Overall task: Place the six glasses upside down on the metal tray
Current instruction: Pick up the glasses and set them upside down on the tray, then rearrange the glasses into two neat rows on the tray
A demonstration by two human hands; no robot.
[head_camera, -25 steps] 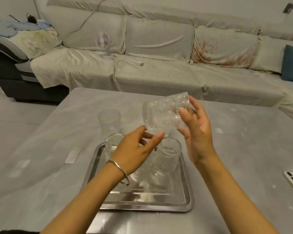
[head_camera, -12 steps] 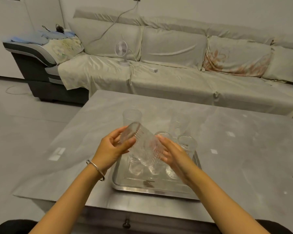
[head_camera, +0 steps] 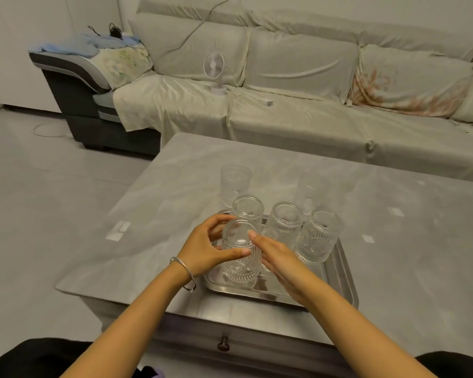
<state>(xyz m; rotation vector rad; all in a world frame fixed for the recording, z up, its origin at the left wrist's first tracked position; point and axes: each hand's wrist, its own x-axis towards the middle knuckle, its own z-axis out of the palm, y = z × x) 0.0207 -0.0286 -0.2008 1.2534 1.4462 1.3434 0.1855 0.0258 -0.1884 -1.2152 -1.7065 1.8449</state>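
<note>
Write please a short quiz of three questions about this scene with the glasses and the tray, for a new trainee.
1. How many glasses stand upside down on the metal tray, counting the glass in the hands?
2. True or false: two upright glasses stand on the table behind the tray.
3. Which wrist wears the bracelet? A) left B) right

Key:
1. Four.
2. True: the far left glass and the far right glass.
3. A, next to the left hand; the right hand has none.

Tray (head_camera: 342, 271) near-left corner hidden behind hands (head_camera: 202, 251), glass (head_camera: 239, 255).
</note>
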